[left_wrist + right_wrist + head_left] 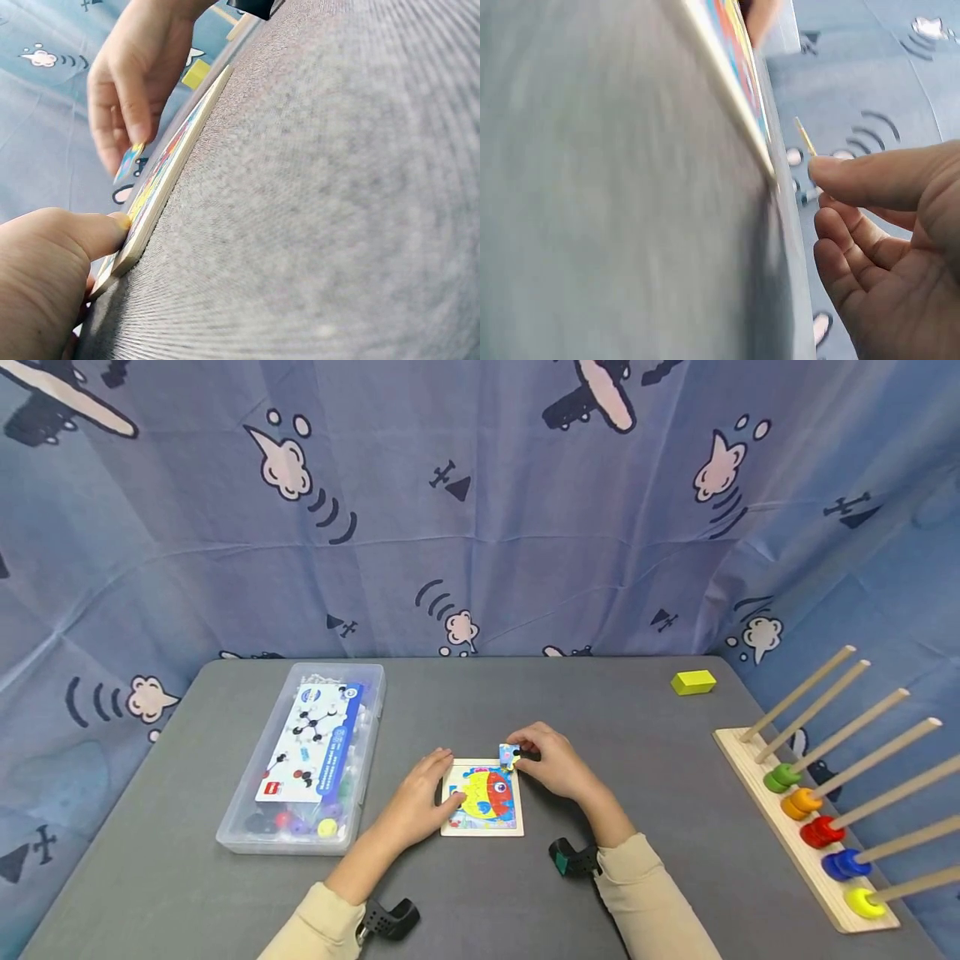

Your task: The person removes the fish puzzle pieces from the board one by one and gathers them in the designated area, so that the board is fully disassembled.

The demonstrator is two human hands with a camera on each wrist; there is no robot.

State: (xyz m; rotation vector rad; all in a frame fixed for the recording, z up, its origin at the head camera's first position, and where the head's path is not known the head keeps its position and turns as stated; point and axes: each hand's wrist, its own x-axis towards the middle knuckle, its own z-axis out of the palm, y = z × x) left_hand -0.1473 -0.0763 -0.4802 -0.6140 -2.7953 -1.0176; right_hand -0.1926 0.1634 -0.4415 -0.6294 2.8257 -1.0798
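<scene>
A square wooden jigsaw puzzle (483, 832) with a yellow and red fish picture lies on the grey table. My left hand (417, 797) holds its left side, the thumb on the picture and the fingers along the outer edge. In the left wrist view, the thumb (105, 234) presses on the board's top face. Above the puzzle's upper right corner, my right hand (553, 762) pinches a small blue puzzle piece (508, 755) between thumb and fingertips. That piece (805, 136) shows edge-on in the right wrist view, raised off the board.
A clear plastic case (243, 835) of molecular model parts lies left of the puzzle. A yellow block (693, 682) sits at the back right. Along the right edge stands a wooden peg rack (787, 822) with coloured rings and tall pegs. A patterned curtain (480, 527) hangs behind the table.
</scene>
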